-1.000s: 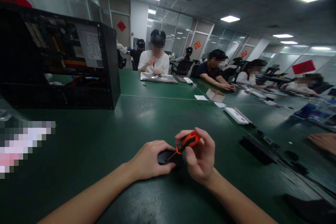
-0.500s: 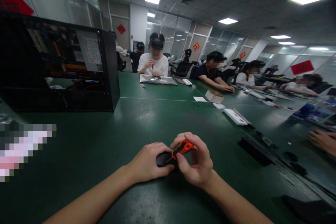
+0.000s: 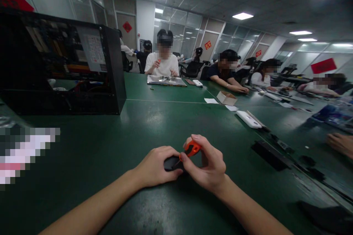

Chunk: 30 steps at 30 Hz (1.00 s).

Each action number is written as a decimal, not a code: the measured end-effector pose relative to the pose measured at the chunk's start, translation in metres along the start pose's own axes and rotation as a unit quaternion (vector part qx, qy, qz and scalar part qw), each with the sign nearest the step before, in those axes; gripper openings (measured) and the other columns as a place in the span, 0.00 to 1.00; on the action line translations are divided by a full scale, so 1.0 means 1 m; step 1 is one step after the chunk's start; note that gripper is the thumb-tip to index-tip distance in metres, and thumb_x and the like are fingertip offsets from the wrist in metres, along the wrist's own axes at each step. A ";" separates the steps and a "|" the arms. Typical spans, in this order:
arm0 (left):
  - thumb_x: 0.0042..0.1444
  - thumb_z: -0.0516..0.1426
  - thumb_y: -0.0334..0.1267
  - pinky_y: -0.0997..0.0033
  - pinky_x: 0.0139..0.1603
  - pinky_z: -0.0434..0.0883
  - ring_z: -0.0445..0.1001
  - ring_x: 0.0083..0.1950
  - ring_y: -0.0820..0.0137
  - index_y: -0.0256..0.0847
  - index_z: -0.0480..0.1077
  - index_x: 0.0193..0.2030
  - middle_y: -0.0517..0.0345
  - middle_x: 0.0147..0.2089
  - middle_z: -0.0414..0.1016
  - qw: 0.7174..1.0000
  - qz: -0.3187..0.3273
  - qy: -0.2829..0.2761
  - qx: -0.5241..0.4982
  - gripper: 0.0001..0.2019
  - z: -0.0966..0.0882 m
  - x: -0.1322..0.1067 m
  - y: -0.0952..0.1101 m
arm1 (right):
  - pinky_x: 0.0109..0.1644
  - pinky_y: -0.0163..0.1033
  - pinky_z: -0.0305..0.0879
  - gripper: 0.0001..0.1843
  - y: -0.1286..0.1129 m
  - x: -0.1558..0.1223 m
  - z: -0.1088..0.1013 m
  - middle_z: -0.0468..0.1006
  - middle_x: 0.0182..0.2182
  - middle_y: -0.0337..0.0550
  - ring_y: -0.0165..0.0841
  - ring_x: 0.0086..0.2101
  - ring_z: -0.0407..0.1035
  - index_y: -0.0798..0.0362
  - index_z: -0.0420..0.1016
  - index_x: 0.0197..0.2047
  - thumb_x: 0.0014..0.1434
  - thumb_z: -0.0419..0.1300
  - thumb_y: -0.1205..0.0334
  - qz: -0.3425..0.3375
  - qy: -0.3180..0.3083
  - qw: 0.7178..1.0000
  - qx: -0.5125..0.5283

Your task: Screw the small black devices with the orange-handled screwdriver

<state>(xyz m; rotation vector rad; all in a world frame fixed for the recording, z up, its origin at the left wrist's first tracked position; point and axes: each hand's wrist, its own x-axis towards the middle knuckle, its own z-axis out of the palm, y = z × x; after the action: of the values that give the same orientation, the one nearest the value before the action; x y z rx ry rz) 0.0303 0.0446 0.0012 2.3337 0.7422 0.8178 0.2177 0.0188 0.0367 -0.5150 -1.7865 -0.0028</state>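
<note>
Low in the middle, my left hand [image 3: 157, 167] is wrapped around a small black rounded object shaped like a computer mouse [image 3: 171, 164], holding it at the table top. Part of this mouse is hidden by my fingers. My right hand [image 3: 208, 163] grips an orange and black screwdriver [image 3: 192, 149] by its handle, between thumb and fingers. The screwdriver is tilted, its thin shaft pointing down and left at the mouse. Whether the tip touches it, I cannot tell.
An open black computer case [image 3: 111, 69] stands at the left on the green table [image 3: 154, 121]. To the right lie a white device [image 3: 248, 119], a black block [image 3: 270, 155] and cables. Behind them sits a small open box [image 3: 226, 97]. Several people work around the tables.
My right hand has turned the screwdriver a little, and its fingers have shifted on the handle. My left hand keeps its hold on the mouse. The head view has tilted slightly.
</note>
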 end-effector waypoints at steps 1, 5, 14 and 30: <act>0.54 0.65 0.36 0.68 0.43 0.70 0.75 0.43 0.63 0.42 0.74 0.42 0.57 0.42 0.78 1.000 -0.001 0.001 0.001 0.09 0.000 0.000 0.000 | 0.37 0.42 0.76 0.39 0.001 -0.001 0.000 0.77 0.40 0.47 0.35 0.35 0.74 0.48 0.64 0.68 0.56 0.64 0.76 0.007 -0.001 1.000 -0.003; 0.55 0.65 0.36 0.67 0.45 0.70 0.75 0.44 0.63 0.42 0.74 0.43 0.57 0.44 0.78 1.000 -0.001 0.006 0.004 0.09 0.000 0.000 0.001 | 0.39 0.41 0.77 0.39 0.010 -0.009 0.000 0.78 0.41 0.48 0.35 0.35 0.76 0.48 0.62 0.69 0.56 0.65 0.73 0.041 0.011 0.999 -0.017; 0.51 0.65 0.33 0.62 0.46 0.70 0.75 0.43 0.62 0.40 0.72 0.43 0.56 0.42 0.79 0.997 0.029 0.024 0.074 0.12 0.001 0.001 0.007 | 0.42 0.38 0.76 0.37 0.016 -0.004 -0.007 0.78 0.37 0.39 0.31 0.35 0.76 0.43 0.57 0.70 0.62 0.61 0.73 0.135 -0.061 0.979 0.142; 0.59 0.63 0.45 0.57 0.47 0.73 0.79 0.46 0.58 0.40 0.74 0.52 0.52 0.48 0.82 0.989 0.034 0.008 0.142 0.17 0.008 0.005 0.010 | 0.20 0.31 0.64 0.25 0.051 -0.003 -0.020 0.76 0.25 0.32 0.27 0.20 0.68 0.46 0.62 0.61 0.61 0.60 0.60 0.340 0.121 0.920 0.149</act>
<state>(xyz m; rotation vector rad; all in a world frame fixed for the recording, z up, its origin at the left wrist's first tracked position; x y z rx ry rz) 0.0419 0.0385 0.0042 2.6199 0.8381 0.8044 0.2544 0.0585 0.0265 -0.8470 -1.2605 0.6525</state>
